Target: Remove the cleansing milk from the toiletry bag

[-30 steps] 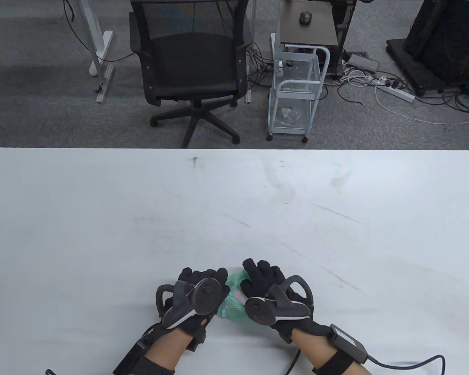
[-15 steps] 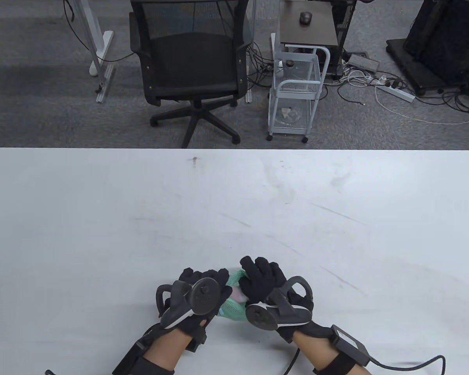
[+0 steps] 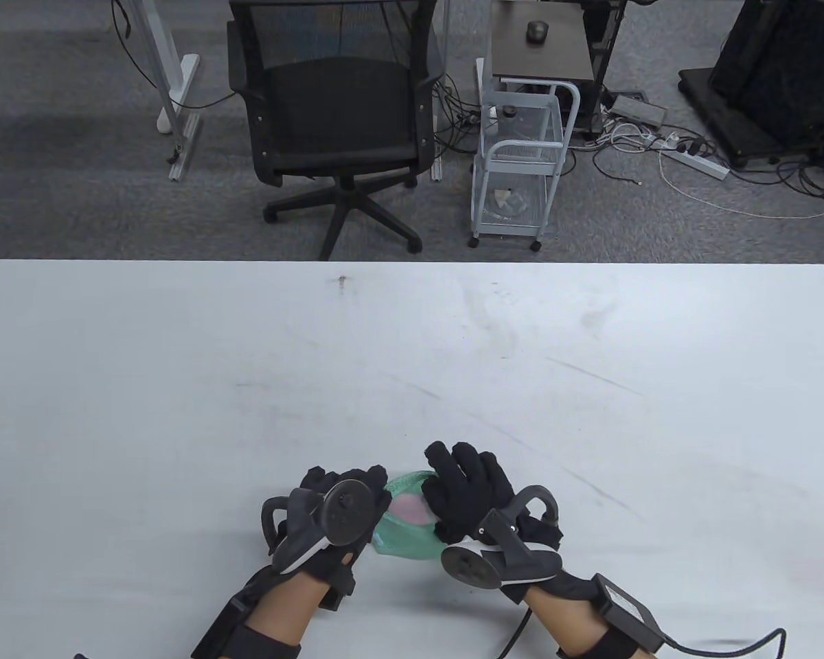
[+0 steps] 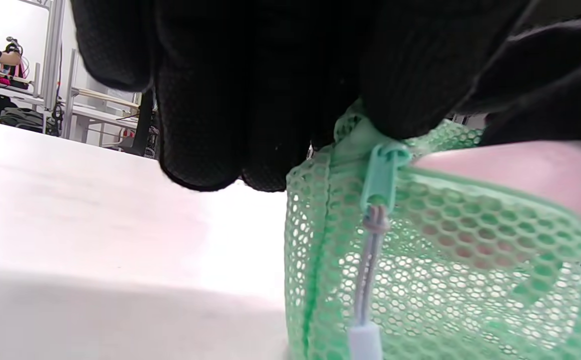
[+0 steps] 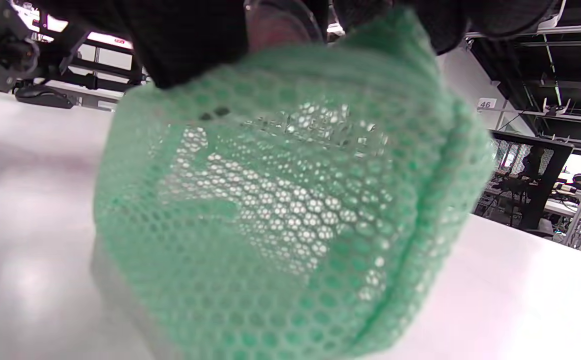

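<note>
A green mesh toiletry bag (image 3: 404, 539) sits on the white table near its front edge, between my two hands. A pale pink cleansing milk container (image 3: 408, 508) shows in the bag's open top; it also shows in the left wrist view (image 4: 510, 172). My left hand (image 3: 357, 491) grips the bag's left rim (image 4: 355, 135) beside the zipper slider (image 4: 383, 172). My right hand (image 3: 463, 491) reaches over the bag's top, its fingers on the pink container. The right wrist view shows the bag's mesh side (image 5: 290, 210) close up under my right fingers.
The white table (image 3: 412, 357) stretches wide around the bag. Beyond its far edge stand a black office chair (image 3: 336, 117) and a small white wire cart (image 3: 522, 158) on grey carpet with cables.
Both hands have shifted slightly. The bag's mouth has spread wider and more of the pink container shows. My right hand has moved a little right and farther over the top.
</note>
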`<action>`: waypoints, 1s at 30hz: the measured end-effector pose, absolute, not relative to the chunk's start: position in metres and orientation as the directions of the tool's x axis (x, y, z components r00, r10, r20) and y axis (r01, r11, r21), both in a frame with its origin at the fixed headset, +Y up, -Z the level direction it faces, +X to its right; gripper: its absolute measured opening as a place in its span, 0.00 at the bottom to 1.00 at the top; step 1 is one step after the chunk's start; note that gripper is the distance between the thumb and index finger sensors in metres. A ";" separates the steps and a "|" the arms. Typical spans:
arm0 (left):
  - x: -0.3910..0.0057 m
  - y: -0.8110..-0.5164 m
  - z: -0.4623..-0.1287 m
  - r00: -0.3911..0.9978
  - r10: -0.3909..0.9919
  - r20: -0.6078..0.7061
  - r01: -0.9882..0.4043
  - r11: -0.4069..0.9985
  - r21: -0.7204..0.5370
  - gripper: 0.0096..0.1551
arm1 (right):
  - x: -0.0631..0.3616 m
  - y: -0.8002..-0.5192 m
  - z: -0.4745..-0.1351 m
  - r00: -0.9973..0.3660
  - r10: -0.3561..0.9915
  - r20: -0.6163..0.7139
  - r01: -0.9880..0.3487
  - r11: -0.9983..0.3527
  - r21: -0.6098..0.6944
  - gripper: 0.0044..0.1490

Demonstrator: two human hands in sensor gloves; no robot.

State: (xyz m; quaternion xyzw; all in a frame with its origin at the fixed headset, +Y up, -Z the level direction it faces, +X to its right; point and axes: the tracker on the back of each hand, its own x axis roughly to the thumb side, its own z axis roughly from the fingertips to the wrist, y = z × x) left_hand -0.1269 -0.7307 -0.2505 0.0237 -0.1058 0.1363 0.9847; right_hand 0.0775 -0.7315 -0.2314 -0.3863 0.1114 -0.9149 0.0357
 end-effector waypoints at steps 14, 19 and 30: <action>-0.132 -0.731 -0.253 0.949 0.255 0.185 -0.264 0.964 0.023 0.25 | 0.110 -0.706 -0.236 -0.762 0.008 0.648 -0.177 -0.964 -0.196 0.41; -0.133 -0.731 -0.253 0.950 0.254 0.183 -0.262 0.965 0.020 0.25 | 0.131 -0.697 -0.244 -0.808 0.083 0.584 -0.248 -0.946 -0.209 0.41; -0.134 -0.731 -0.253 0.949 0.257 0.181 -0.264 0.965 0.015 0.25 | 0.180 -0.700 -0.275 -0.909 0.190 0.370 -0.275 -0.942 -0.192 0.41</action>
